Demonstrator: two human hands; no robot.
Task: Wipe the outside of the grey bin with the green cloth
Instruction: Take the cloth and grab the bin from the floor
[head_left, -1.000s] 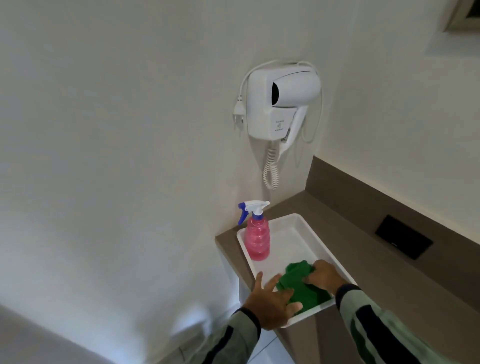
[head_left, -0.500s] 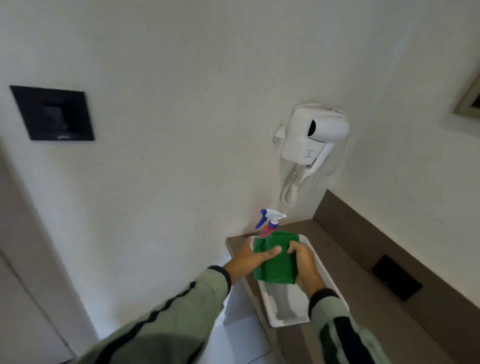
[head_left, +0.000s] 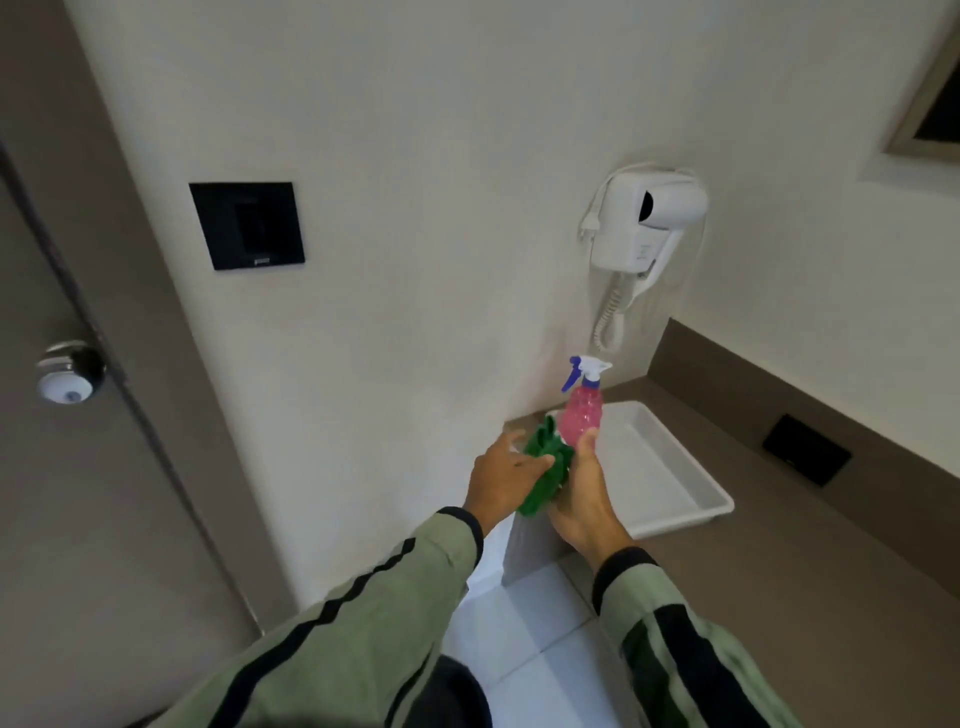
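Note:
The green cloth (head_left: 540, 470) is bunched up and held in the air between both hands, just off the left end of the brown counter (head_left: 779, 545). My left hand (head_left: 504, 475) grips it from the left, with fingers laid across the fabric. On its right side, my right hand (head_left: 582, 501) clasps it, thumb pointing up beside the pink spray bottle (head_left: 584, 418). No grey bin is in view.
A white tray (head_left: 691, 488) lies on the counter with the spray bottle at its far left corner. A white hair dryer (head_left: 641, 223) hangs on the wall above. A black wall panel (head_left: 247, 226), a door with a round knob (head_left: 70, 371) at left, white floor tiles below.
The cloth has been lifted out of the tray and carried left past the counter's end, both hands on it. The view has swung left, bringing the door and knob into sight.

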